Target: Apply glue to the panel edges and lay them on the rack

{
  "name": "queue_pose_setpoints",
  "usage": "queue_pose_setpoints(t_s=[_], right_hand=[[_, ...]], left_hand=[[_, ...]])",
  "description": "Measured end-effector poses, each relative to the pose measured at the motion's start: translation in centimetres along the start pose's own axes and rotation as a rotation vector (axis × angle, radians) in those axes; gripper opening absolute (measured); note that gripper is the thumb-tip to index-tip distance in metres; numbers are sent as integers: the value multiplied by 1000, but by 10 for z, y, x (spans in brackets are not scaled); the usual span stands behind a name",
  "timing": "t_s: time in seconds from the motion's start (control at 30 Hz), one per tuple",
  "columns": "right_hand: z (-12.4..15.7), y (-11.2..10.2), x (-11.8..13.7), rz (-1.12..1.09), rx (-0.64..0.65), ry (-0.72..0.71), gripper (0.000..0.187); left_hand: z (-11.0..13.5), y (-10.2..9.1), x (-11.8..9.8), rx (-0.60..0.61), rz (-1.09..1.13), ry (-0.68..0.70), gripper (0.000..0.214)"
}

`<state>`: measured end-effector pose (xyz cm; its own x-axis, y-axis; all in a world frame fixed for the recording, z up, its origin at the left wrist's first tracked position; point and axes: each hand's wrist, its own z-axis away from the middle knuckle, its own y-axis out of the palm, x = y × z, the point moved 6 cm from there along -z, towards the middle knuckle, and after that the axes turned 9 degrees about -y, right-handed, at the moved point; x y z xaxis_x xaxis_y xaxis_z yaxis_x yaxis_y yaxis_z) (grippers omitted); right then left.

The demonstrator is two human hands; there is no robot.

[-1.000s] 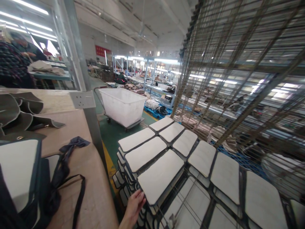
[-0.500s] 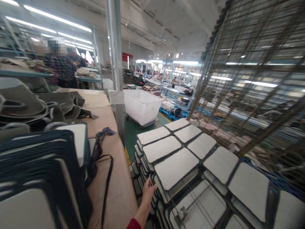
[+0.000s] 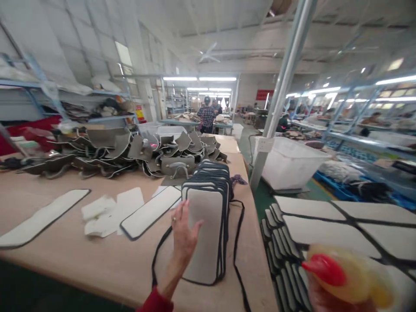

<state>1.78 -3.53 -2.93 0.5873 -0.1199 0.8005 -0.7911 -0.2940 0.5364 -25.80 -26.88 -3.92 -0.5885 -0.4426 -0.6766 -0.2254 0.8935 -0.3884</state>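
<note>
My left hand [image 3: 183, 238], in a red sleeve, is against the front of a row of pale rectangular panels with dark edges [image 3: 205, 234] that lean one behind another on the table. Its fingers are outstretched and the thumb is apart. At the lower right, my right hand [image 3: 321, 294], blurred and mostly hidden, is wrapped round a yellowish squeeze bottle [image 3: 352, 273] with a red cap. The bottle is tilted above more pale panels [image 3: 325, 234], stacked in rows. A dark strap [image 3: 238, 260] lies beside the leaning panels.
Long pale panels [image 3: 151, 212] and white scraps [image 3: 107, 214] lie on the table [image 3: 97, 273]. Grey curved pieces with handles [image 3: 178, 164] are heaped behind. A metal post [image 3: 276, 95] and a white bin [image 3: 289, 164] stand past the table's right edge. Two people [image 3: 207, 116] are farther back.
The view has swung left, from the stacked panels to the table. One hand was at the side of those stacks; now my left hand is at the leaning panels. The bottle has come into view.
</note>
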Motion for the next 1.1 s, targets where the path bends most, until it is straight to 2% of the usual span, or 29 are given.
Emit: queue_pose_setpoints(t_s=[0.07,0.17,0.23,0.3,0.4,0.57,0.7,0.8,0.87,0.9,0.97,1.03,1.1], right_hand=[[-2,28,-13,-43,24,80,35],[-4,70,-32,-211,8,243,38],[0,95,-41,-323,-18,328,42],[5,114,-46,-368,-15,344,46],[10,128,-49,-397,-7,309,48],[7,120,-56,-436,-50,369,52],[7,110,-46,-417,-234,352,58],[15,106,-32,-380,-386,332,51],[17,100,-24,-364,-420,300,41],[16,96,-20,-355,-400,275,37],[12,86,-12,-326,-275,221,32],[5,73,1,-268,-156,135,32],[-2,58,23,-204,-124,23,35]], left_hand=[[-33,2,17,-34,-83,-10,64],[-61,21,30,30,-109,11,62],[-67,30,33,68,-95,40,61],[-68,34,36,86,-74,71,60],[-71,32,37,106,-22,114,57],[-80,21,30,125,147,82,49],[-63,16,18,194,340,21,39],[-30,21,22,286,442,-264,42],[-8,23,27,308,447,-470,45],[0,23,26,317,445,-536,44],[3,22,16,365,471,-576,42],[-6,21,-8,498,534,-514,39],[-18,20,-46,734,586,-353,34]])
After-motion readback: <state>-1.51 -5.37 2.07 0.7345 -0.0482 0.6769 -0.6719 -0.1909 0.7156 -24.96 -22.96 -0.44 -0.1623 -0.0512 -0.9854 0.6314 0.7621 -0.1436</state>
